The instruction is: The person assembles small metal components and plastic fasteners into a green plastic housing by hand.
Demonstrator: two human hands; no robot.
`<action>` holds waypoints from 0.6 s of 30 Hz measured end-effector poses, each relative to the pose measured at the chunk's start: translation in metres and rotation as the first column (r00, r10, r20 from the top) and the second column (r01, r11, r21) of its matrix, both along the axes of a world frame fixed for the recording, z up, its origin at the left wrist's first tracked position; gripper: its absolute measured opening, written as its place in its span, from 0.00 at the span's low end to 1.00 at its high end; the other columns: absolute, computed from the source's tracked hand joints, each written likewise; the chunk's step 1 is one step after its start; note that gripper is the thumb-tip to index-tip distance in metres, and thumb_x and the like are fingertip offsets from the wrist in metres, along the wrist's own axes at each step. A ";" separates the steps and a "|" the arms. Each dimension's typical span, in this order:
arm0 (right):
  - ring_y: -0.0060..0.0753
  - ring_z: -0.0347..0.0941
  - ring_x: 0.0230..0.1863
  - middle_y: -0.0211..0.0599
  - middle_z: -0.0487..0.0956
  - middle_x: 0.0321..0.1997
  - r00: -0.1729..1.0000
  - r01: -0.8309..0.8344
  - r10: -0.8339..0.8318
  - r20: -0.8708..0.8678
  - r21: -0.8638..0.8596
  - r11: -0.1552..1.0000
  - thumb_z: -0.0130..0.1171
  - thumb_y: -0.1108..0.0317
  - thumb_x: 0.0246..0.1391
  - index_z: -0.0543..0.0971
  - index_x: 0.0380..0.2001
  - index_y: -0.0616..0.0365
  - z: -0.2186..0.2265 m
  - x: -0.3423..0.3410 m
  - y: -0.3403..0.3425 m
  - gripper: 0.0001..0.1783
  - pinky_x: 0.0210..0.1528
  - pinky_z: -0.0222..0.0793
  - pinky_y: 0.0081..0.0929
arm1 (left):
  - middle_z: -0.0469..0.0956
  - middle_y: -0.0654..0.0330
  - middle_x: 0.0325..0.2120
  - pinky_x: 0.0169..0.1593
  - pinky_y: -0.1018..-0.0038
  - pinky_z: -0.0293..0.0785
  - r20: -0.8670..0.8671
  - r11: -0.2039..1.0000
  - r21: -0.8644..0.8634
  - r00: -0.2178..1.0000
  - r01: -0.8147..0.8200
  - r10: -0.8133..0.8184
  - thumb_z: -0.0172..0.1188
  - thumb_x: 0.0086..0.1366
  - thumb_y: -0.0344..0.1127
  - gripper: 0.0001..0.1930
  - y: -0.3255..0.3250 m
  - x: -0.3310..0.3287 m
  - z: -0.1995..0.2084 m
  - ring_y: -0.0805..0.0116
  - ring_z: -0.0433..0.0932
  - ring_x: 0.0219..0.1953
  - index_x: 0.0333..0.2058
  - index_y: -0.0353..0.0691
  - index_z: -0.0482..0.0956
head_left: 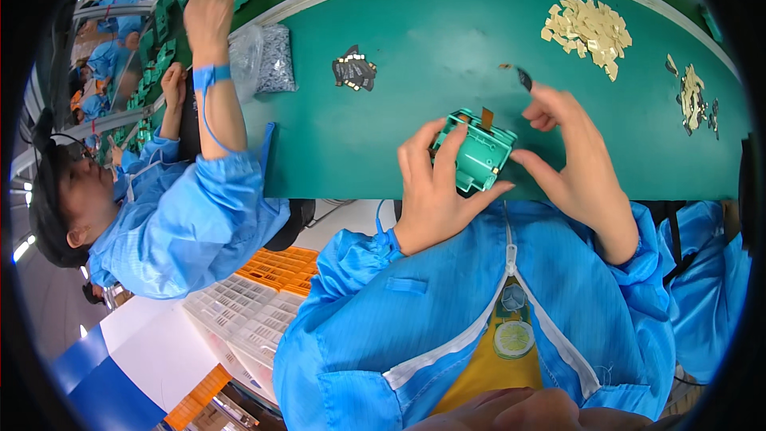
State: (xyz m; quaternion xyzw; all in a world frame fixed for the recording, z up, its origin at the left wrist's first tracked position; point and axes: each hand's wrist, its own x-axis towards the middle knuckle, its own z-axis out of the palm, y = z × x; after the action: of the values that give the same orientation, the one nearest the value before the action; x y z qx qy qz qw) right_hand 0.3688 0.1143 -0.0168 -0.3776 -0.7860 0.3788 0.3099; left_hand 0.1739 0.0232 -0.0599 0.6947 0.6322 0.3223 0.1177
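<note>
Fitting a small dark flex piece (523,78) to a teal plastic housing (475,152)

Left hand (435,187) has its fingers closed around the housing, held just above the green tabletop (415,48); right hand (570,156) pinches the piece between fingertips beside it. Next, I judge, comes careful alignment with the orange tab (486,117).

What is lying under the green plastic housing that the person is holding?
Under the green plastic housing is the green conveyor belt. The left hand grips its left side, and the right hand touches its right edge. The belt directly beneath is covered.
</note>
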 end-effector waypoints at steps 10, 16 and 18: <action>0.24 0.77 0.42 0.37 0.77 0.40 0.881 0.096 -0.359 -0.308 -0.626 0.774 0.57 0.85 0.57 0.57 0.67 0.60 -0.056 0.013 -0.026 0.36 0.48 0.73 0.23 | 0.69 0.52 0.55 0.53 0.59 0.67 -0.060 0.994 -0.036 0.993 0.104 -0.106 0.82 0.42 0.48 0.45 0.009 0.001 -0.007 0.52 0.67 0.53 0.58 0.41 0.72; 0.24 0.76 0.44 0.38 0.77 0.44 0.843 0.011 -0.389 -0.373 -0.710 0.705 0.56 0.86 0.57 0.56 0.68 0.59 -0.055 0.015 -0.030 0.37 0.51 0.72 0.23 | 0.73 0.53 0.52 0.55 0.61 0.68 0.186 0.973 0.051 0.955 0.225 -0.231 0.76 0.49 0.33 0.28 0.027 0.007 -0.013 0.51 0.70 0.54 0.51 0.40 0.78; 0.24 0.76 0.44 0.38 0.76 0.44 0.844 0.002 -0.385 -0.374 -0.716 0.698 0.56 0.86 0.57 0.56 0.68 0.59 -0.054 0.016 -0.032 0.37 0.52 0.72 0.23 | 0.74 0.54 0.51 0.55 0.62 0.69 0.287 0.972 -0.014 0.932 0.235 -0.221 0.72 0.53 0.27 0.18 0.029 0.010 -0.011 0.52 0.71 0.54 0.44 0.39 0.82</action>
State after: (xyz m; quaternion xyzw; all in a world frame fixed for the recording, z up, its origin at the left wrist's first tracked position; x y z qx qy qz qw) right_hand 0.3851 0.0824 -0.0709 -0.4380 -0.4333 0.6915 0.3771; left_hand 0.1842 0.0524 -0.0707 0.7070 0.5315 0.3872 0.2603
